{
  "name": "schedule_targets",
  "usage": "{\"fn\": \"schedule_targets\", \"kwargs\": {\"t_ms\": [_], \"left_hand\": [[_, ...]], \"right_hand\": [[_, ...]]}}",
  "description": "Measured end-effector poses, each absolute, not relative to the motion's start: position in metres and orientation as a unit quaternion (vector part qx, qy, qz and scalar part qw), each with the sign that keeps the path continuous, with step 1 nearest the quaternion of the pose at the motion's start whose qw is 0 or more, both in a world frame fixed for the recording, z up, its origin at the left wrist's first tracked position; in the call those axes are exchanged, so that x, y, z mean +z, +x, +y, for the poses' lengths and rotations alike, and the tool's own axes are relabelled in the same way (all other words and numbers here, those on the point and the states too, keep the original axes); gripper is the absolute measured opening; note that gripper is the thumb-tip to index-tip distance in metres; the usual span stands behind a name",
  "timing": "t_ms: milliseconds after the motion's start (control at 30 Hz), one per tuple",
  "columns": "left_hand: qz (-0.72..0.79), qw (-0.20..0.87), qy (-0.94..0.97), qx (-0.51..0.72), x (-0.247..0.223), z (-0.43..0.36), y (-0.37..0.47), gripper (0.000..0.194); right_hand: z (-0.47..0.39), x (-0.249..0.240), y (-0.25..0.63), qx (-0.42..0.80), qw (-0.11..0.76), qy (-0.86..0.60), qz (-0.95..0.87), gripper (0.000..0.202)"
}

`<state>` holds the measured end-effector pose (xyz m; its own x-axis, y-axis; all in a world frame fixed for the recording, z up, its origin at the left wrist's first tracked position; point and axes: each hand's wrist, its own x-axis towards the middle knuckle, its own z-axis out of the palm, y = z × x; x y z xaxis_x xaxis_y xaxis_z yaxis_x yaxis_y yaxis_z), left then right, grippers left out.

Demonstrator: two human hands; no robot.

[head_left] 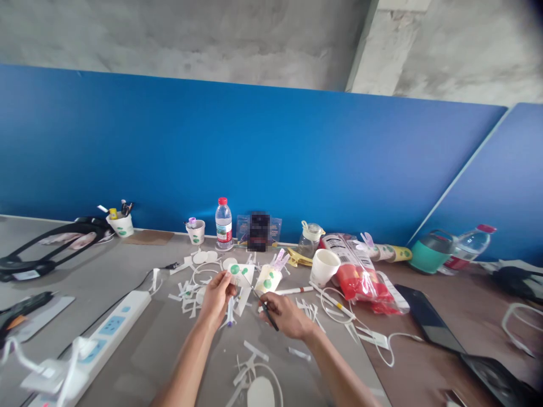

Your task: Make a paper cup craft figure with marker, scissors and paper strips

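My left hand (217, 297) pinches a white piece of paper cup (244, 273) printed with green leaves. In my right hand (286, 314) is a pair of scissors (270, 316) with dark handles. Their thin blades point up and left, at the lower right part of the paper piece; whether they touch it I cannot tell. Just behind my right hand stands a leaf-printed paper cup (268, 279) with a light purple clip-like thing (280, 260) at its top. White paper scraps (193, 297) lie around both hands, and a paper disc with curled strips (260, 391) lies near the front.
Along the blue partition (254, 147) stand a water bottle (224, 226), a glass jug (310, 240) and small cups. A white cup (324, 267) and red packages (360, 271) are at right. A power strip (114, 328) with cables runs along the left.
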<state>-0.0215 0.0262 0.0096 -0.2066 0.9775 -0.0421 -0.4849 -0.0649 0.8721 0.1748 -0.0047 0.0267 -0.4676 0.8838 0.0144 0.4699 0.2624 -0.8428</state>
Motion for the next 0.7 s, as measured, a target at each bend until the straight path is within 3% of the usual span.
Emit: {"fn": "schedule_targets", "kwargs": {"t_ms": [700], "left_hand": [[0.438, 0.503, 0.352, 0.656, 0.0083, 0.0275, -0.0231, 0.041]], "right_hand": [[-0.0068, 0.0301, 0.1727, 0.382, 0.246, -0.455, -0.766, 0.015]]}}
